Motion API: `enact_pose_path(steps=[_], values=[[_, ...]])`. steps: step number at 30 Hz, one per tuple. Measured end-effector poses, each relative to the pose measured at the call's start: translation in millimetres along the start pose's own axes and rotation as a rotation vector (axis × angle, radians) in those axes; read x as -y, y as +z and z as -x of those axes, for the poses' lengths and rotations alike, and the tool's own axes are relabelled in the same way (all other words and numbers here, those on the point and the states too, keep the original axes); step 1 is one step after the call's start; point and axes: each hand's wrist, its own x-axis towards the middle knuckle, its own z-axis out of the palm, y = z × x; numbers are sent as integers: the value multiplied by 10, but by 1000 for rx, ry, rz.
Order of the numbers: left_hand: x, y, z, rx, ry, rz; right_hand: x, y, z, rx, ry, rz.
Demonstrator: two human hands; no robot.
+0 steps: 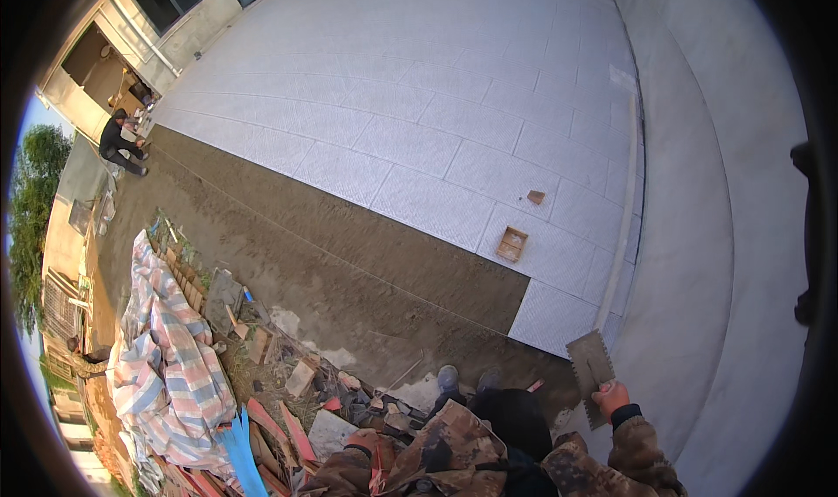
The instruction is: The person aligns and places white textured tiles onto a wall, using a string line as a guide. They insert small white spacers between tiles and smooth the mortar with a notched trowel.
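My right hand [611, 398] is closed around the handle of a notched trowel [589, 357]. The trowel's flat grey plate, toothed along its edges, is held up by the wall, above the near corner of the tiled floor. Low in the picture, my left hand [371, 442] is close to my camouflage-clad body. Its fingers are too small and hidden to show whether they hold anything. Beyond the trowel, pale rectangular floor tiles [428, 196] meet a strip of brown mortar bed [349, 235].
A small wooden box [511, 245] and a brown scrap [535, 198] lie on the tiles. A grey wall [690, 235] rises at right. Rubble [301, 377] and a striped tarp [161, 340] are at left. One person [118, 143] bends over the mortar's far end; another [87, 362] stands beyond the tarp.
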Motion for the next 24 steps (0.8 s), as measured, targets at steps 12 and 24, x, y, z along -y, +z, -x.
enact_pose_path(steps=[12, 24], values=[[-984, 950, 667, -56, 322, -550, 417, 402, -431, 179, 4, 76], [-1030, 242, -147, 45, 329, -629, 691, 890, -41, 71, 88, 29]])
